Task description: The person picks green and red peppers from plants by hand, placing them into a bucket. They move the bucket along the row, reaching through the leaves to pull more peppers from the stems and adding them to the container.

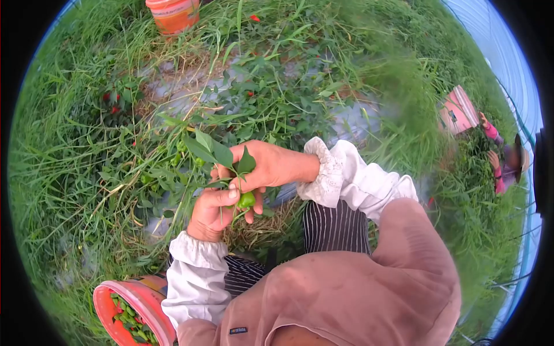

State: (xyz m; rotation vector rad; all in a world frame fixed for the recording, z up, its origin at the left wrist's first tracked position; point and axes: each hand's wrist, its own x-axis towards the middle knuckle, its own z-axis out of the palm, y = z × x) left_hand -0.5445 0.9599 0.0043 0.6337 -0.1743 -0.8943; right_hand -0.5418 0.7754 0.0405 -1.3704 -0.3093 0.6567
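My left hand is closed around a green pepper that hangs from a leafy stem. My right hand grips the same stem just above the pepper, with its fingers curled over the leaves. Both hands touch each other in the middle of the view, above the grass. White ruffled sleeve covers reach to both wrists.
An orange bucket holding green and red peppers stands at my lower left. Another orange bucket sits at the top. Pepper plants with red fruit grow among tall grass. Another person crouches at the right beside a pink bucket.
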